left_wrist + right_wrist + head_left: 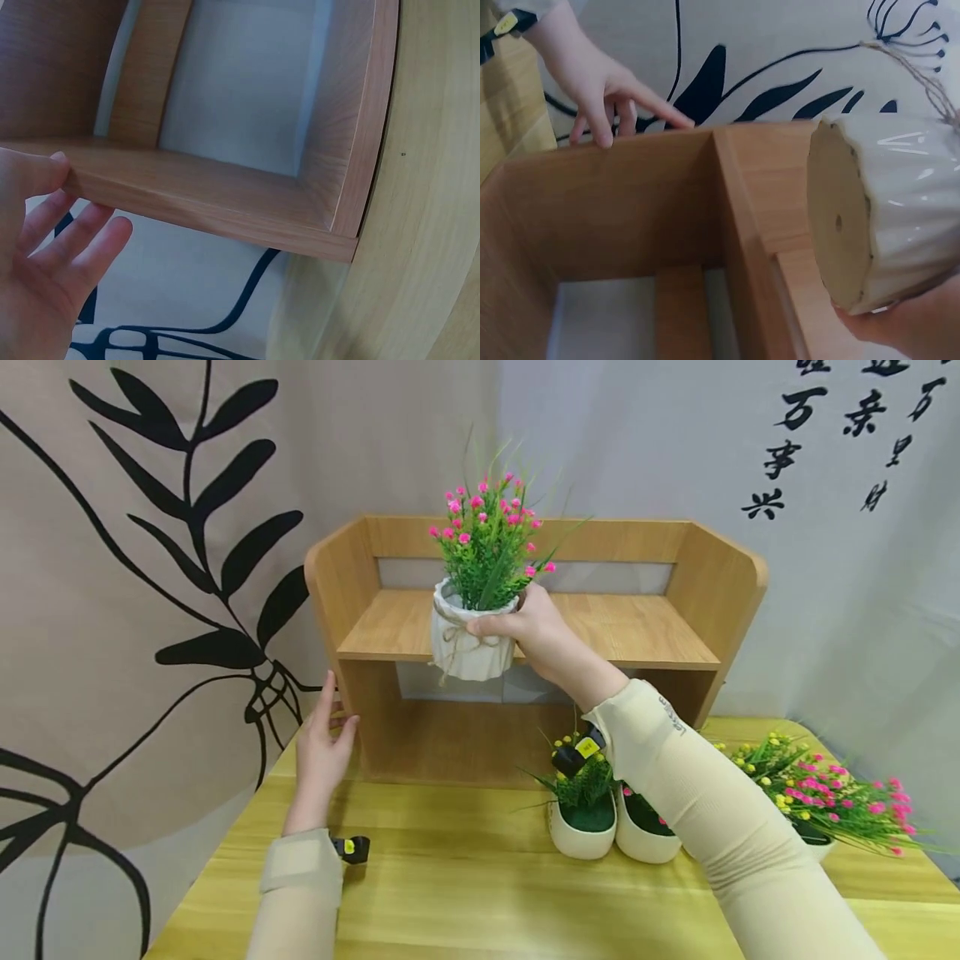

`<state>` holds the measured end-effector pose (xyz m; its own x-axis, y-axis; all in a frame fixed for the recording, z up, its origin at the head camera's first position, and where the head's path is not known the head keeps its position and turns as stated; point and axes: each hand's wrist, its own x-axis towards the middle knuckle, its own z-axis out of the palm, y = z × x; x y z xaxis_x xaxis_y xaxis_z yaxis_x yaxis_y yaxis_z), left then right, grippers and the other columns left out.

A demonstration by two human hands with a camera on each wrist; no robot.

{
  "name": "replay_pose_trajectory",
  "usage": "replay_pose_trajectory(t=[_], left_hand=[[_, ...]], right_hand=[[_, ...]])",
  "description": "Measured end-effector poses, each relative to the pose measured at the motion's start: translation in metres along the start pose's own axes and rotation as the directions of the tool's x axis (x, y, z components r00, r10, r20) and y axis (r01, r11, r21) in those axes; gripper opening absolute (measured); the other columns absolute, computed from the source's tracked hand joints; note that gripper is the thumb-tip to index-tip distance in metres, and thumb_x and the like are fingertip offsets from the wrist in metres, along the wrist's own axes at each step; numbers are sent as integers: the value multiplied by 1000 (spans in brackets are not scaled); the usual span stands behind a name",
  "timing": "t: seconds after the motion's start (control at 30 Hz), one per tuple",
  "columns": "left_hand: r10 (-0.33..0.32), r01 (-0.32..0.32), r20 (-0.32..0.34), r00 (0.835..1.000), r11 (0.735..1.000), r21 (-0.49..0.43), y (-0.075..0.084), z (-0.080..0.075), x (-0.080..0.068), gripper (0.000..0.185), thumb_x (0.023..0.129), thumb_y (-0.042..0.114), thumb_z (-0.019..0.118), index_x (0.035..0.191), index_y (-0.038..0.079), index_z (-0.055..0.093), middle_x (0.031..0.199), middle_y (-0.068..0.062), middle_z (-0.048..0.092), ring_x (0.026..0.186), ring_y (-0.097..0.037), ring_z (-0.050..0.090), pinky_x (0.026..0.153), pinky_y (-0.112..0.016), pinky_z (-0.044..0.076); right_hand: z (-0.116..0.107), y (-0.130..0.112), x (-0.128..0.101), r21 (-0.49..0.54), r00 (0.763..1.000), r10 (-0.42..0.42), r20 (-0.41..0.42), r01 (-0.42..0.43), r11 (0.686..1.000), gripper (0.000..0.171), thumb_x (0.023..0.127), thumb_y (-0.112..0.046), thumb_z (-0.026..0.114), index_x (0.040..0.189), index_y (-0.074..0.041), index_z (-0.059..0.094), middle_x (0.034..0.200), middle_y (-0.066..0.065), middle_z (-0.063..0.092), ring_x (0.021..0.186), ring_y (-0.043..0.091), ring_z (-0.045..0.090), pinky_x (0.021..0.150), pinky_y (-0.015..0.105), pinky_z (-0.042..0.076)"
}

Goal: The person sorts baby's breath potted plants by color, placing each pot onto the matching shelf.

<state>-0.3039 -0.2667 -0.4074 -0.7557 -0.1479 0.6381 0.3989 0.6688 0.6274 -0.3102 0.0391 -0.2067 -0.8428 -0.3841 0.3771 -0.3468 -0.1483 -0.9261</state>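
Note:
My right hand [536, 631] grips a white ribbed flowerpot [468, 647] by its rim and side, thumb on the front. Twine is tied round the pot, and an artificial plant with pink flowers [487, 535] stands in it. The pot is held up in front of the upper board of a wooden desktop shelf [420, 627]. Its flat base, with a small hole, shows in the right wrist view [838, 221]. My left hand [324, 747] rests at the shelf's left side panel [202, 202], fingers extended on the outside and thumb at the front edge.
White pots with yellow-flowered [583, 835] and pink-flowered plants stand on the wooden table [435, 868] before the shelf's right part. More flowering plants [832, 789] are at the right, partly behind my right sleeve [720, 810]. A printed curtain [630, 435] hangs behind.

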Motion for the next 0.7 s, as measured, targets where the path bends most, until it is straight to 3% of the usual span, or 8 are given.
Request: replay_pose_trajectory(t=[0.13, 0.37, 0.5, 0.7], left_hand=[[4, -4, -9, 1000, 1000, 1, -1, 2, -1, 83, 93, 1, 62, 155, 35, 19, 128, -23, 54, 102, -39, 59, 76, -53, 55], [28, -28, -18, 999, 1000, 0, -2, 2, 0, 82, 93, 1, 62, 155, 34, 20, 144, -13, 45, 107, -37, 57, 80, -52, 54], [26, -26, -21, 999, 1000, 6, -1, 2, 0, 82, 93, 1, 62, 155, 34, 20, 141, -16, 47, 107, -37, 58, 80, -51, 54], [5, -5, -13, 1000, 1000, 6, 0, 1, 0, 82, 93, 2, 62, 155, 36, 19, 124, -24, 56, 103, -38, 59, 80, -52, 54]], right_hand=[[0, 9, 13, 1, 999, 32, -26, -32, 999, 57, 76, 3, 70, 129, 4, 51, 113, 12, 62, 100, 20, 59, 90, 32, 50], [-1, 23, 33, 22, 996, 85, -14, -85, 996, 59, 79, 3, 68, 133, 5, 44, 118, 18, 59, 101, 23, 59, 92, 35, 51], [2, 30, 41, 19, 994, 105, 3, -105, 994, 60, 79, -1, 69, 134, 4, 44, 118, 17, 58, 100, 22, 59, 91, 35, 52], [8, 37, 51, 4, 993, 118, 5, -118, 993, 62, 78, -2, 70, 134, 4, 44, 117, 16, 58, 99, 22, 58, 91, 34, 51]])
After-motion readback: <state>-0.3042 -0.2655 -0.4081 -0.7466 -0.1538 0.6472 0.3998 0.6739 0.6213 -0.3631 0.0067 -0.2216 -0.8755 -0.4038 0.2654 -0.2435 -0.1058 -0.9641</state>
